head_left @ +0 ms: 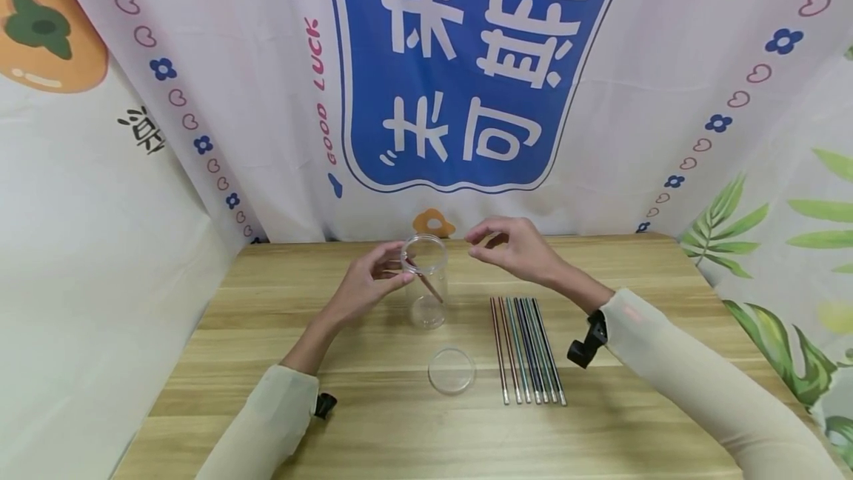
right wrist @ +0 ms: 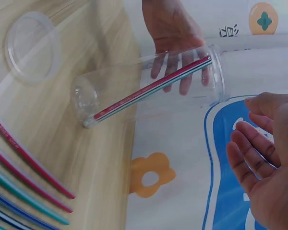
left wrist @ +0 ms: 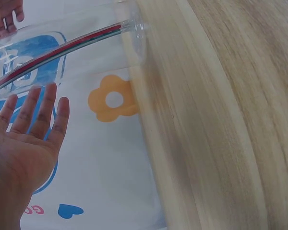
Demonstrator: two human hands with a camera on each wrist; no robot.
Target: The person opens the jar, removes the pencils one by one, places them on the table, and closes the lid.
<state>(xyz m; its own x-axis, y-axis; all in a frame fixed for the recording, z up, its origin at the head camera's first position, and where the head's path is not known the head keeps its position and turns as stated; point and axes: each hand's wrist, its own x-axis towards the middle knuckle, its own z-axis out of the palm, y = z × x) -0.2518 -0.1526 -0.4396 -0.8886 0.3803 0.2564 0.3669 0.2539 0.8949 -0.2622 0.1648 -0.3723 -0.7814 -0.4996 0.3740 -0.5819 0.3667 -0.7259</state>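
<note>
A tall clear jar (head_left: 436, 280) stands upright on the table, a red pencil (right wrist: 153, 91) and a green pencil (right wrist: 156, 90) leaning inside it. My left hand (head_left: 369, 272) holds the jar near its rim from the left, thumb on the near side and fingers on the far side; those fingers show through the wall in the right wrist view. To the right of the rim, my right hand (head_left: 516, 247) hovers in the air, fingers loosely bent and holding nothing. Several pencils (head_left: 526, 350), red, green and dark blue, lie side by side below it.
A round clear lid (head_left: 452, 371) lies flat on the wooden table (head_left: 360, 421), nearer than the jar and left of the pencil row. A printed cloth (head_left: 620, 132) hangs behind the table's far edge. Black straps with a small device sit on both wrists.
</note>
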